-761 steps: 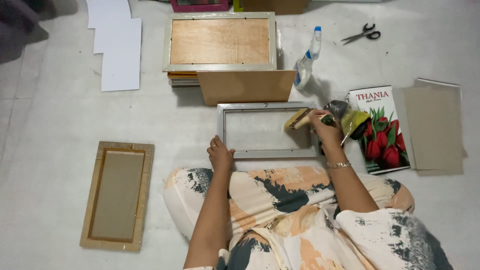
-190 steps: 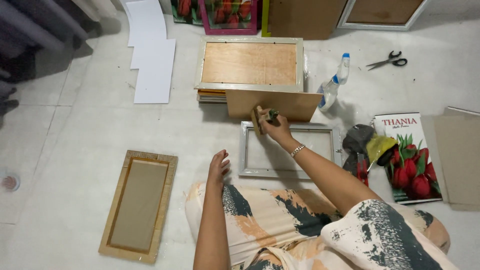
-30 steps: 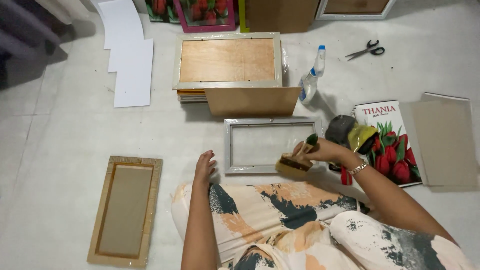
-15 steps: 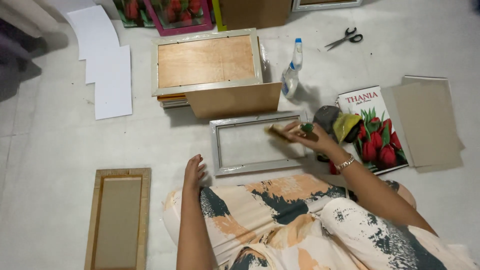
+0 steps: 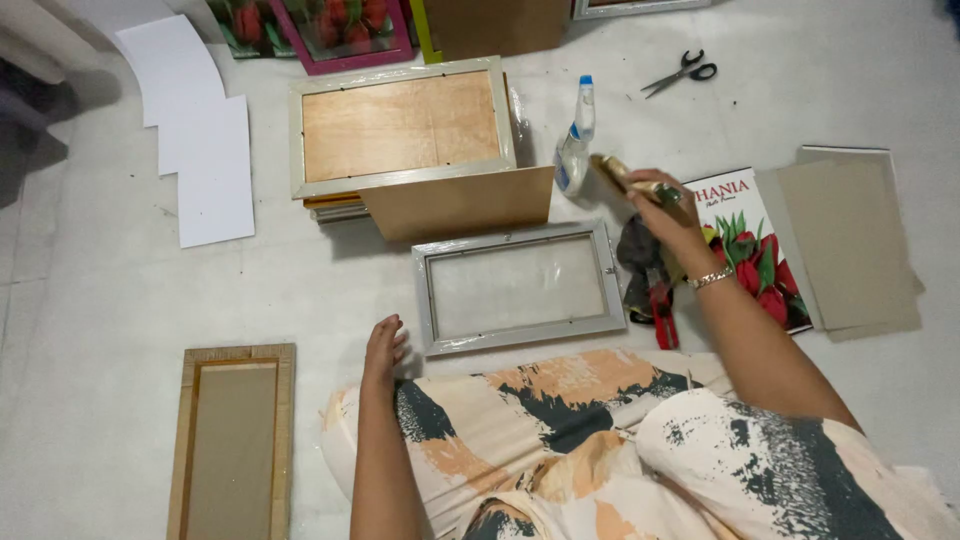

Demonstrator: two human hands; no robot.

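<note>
My right hand (image 5: 668, 212) grips a small wooden brush (image 5: 618, 177), lifted off the floor beside a clear spray bottle with a blue cap (image 5: 575, 148). A silver-grey picture frame with its glass (image 5: 516, 288) lies flat on the floor in front of my knees. My left hand (image 5: 383, 349) rests open on the floor at the frame's lower left corner, holding nothing. A dark cloth with a red tool (image 5: 648, 280) lies just right of the frame, under my right forearm.
A stack of frames topped by a wooden backing (image 5: 402, 130) sits behind, with a brown board (image 5: 460, 203) leaning on it. Scissors (image 5: 680, 74), a tulip print (image 5: 745, 245), grey cardboard sheets (image 5: 850, 240), white paper sheets (image 5: 200, 150) and a wooden frame (image 5: 232, 440) lie around.
My right hand has lifted the brush off the frame and carried it up and right, next to the spray bottle. My left hand stays on the floor.
</note>
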